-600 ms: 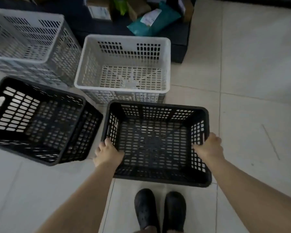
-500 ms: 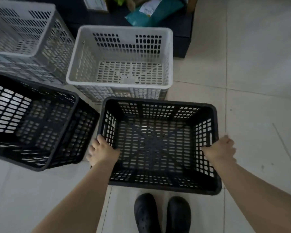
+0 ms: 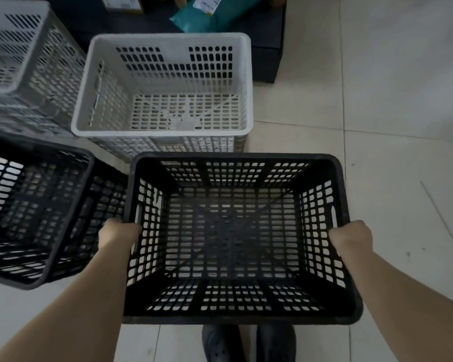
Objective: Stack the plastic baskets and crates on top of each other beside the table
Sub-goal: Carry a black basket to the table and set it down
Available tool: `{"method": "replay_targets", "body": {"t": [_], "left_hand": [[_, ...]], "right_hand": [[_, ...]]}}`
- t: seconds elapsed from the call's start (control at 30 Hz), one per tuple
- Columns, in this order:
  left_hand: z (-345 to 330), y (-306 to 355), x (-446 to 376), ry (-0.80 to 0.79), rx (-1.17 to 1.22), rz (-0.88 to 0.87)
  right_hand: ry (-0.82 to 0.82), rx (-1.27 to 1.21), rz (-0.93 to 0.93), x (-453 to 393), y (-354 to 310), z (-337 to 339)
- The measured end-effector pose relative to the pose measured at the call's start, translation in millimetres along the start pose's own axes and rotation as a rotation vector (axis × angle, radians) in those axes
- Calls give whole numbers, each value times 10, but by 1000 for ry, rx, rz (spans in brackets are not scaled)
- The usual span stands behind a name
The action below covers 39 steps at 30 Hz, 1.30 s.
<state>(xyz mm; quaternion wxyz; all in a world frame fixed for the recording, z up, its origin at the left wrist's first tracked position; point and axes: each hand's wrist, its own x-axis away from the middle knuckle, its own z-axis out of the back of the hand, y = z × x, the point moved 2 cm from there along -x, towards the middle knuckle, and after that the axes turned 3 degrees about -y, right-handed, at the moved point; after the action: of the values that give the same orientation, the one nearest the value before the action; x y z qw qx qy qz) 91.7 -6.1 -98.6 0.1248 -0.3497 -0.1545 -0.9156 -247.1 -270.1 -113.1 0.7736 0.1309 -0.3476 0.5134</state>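
Note:
A black perforated plastic crate (image 3: 236, 313) fills the middle of the view, held up off the tiled floor. My left hand (image 3: 118, 235) grips its left wall by the handle slot and my right hand (image 3: 351, 235) grips its right wall. Just beyond it a white basket (image 3: 165, 131) stands upright on the floor. A second black crate (image 3: 37, 212) lies at the left. A grey-white crate (image 3: 24, 56) sits at the far left, partly cut off by the frame edge.
A dark low table (image 3: 267, 48) with a teal package (image 3: 220, 14) and boxes stands behind the white basket. Pale floor tiles (image 3: 390, 126) stretch to the right. My black shoes (image 3: 249, 343) show below the held crate.
The black crate has risen toward the camera and looks larger. Both hands kept their grip on its side walls. The view has tipped a little closer to the baskets.

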Motion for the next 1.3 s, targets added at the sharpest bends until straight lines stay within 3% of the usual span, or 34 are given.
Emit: {"method": "replay_targets", "body": {"t": [0.2,0.43,0.57,0.93,1.3], "left_hand": [[699,223,987,-15,-45,4],[1801,794,2638,-61,-30,-29],[2088,1198,3246,-99,1,-47],[1454,2839,4676,-117,-27,-215],[470,4610,5130,-371,69,-175]], "right_hand": [[-23,61,-10,790,21,1080],[-42,-165,6,1999,-171,2857],[4,-266,19,2334,-145,3703],[16,-256,-9,1485,161,5173],[-4,-283,-44,91,-298,6615]]}}
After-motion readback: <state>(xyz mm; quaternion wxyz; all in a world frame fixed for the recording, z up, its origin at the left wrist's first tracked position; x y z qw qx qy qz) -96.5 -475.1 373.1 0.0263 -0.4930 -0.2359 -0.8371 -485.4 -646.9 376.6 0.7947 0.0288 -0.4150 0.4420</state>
